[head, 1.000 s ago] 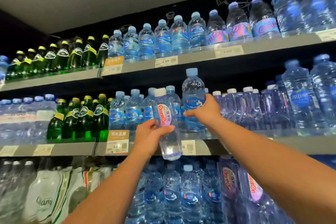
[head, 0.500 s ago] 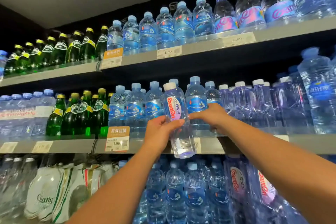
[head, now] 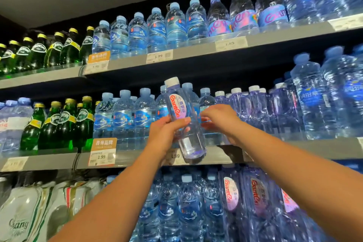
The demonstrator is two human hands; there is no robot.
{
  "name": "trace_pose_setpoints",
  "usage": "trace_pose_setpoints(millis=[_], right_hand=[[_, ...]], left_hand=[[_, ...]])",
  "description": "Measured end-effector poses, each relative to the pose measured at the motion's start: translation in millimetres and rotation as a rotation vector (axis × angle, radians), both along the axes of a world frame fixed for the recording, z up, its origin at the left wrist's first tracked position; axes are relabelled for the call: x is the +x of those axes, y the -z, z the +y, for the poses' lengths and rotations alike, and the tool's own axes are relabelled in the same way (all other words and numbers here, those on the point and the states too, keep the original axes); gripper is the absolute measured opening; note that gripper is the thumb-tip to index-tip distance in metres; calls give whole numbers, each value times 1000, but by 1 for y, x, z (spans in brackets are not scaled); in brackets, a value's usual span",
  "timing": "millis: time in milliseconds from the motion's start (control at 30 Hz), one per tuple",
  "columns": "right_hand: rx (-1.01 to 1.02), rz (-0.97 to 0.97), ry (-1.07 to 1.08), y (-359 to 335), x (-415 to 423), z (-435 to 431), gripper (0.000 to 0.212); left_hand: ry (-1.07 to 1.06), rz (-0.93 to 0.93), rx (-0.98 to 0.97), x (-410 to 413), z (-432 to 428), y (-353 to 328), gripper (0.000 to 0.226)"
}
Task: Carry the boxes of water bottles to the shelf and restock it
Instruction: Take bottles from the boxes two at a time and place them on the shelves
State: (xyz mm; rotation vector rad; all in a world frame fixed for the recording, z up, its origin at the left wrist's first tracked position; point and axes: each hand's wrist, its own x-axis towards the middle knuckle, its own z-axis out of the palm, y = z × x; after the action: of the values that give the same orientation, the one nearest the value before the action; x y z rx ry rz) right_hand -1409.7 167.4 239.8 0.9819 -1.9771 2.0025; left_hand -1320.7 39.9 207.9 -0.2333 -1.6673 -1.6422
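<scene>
My left hand (head: 165,133) grips a clear water bottle (head: 177,108) with a white cap and a red-lettered label. The bottle tilts left in front of the middle shelf (head: 314,148), its base over the shelf's front edge. My right hand (head: 222,120) reaches just right of it, with fingertips against a blue-capped bottle (head: 205,100) standing in the row on that shelf. Those fingers look loosely spread and are blurred. White-capped bottles (head: 253,108) of the same kind stand to the right of that hand.
Green glass bottles (head: 64,124) fill the left of the middle and upper shelves. Blue water bottles line the upper shelf (head: 196,51). Large bottles (head: 318,100) stand at far right. More water bottles (head: 188,206) and white packs (head: 23,218) sit below. An orange price tag (head: 102,152) hangs from the middle shelf.
My right hand set the blue-capped bottle down into the middle-shelf row and loosened its hold. My left hand kept the white-capped bottle and shifted it slightly right, nearer the shelf.
</scene>
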Motion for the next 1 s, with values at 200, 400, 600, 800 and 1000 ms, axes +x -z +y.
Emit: trace_pose_setpoints(millis=[200,400,600,800,1000], right_hand=[[239,223,-172,10,13,43,32],[204,327,9,9,-2,61,59],[94,241,133,-7,-34,90,68],[187,99,268,3,-70,97,83],[362,27,231,1,-77,67,109]], left_hand=[[20,32,-38,-12,30,-12,8],[104,49,-71,-25,71,-20,15],[47,-45,4,-42,77,-26,47],[-46,-16,-5,-67,71,-8,58],[-185,-1,-62,-80,66,1,55]])
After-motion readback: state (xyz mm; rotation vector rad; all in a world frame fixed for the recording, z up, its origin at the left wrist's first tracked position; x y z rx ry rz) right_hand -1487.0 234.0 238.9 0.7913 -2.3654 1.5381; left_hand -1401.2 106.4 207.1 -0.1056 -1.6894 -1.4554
